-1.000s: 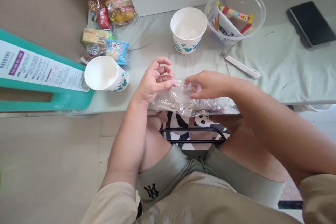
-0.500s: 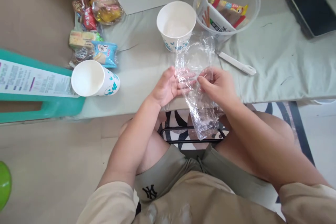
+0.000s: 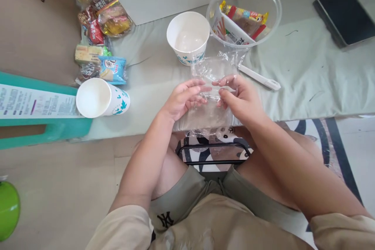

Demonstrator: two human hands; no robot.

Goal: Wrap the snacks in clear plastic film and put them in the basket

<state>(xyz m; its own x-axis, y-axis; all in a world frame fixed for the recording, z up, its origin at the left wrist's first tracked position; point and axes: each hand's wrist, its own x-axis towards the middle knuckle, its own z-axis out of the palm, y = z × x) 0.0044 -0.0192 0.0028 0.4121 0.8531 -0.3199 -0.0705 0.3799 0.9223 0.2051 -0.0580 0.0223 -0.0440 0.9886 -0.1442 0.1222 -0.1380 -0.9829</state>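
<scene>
A clear, crinkled plastic bag [image 3: 212, 115] lies over the front edge of the table, its lower end hanging past it. My left hand [image 3: 187, 97] is at the bag's left side, fingers stretched out and apart, pointing right. Facing it from the right, my right hand [image 3: 238, 95] has bent fingers with a gap between thumb and forefinger. Both sets of fingertips are at the film; how firmly they touch it is hard to see. Just beyond stands a white paper bucket [image 3: 189, 33] with blue-green leaf prints.
A clear plastic tub [image 3: 274, 19] holds packaged snacks. Beside it lie a white handle-like tool [image 3: 260, 78] and a dark flat device [image 3: 347, 17]. Left are a paper cup [image 3: 118, 99] on its side, several wrapped snacks [image 3: 113, 68] and a teal labelled container [image 3: 58, 129].
The bag has come down from between my hands and lies flatter on the table edge. My right thumb and forefinger have parted. The view has shifted slightly.
</scene>
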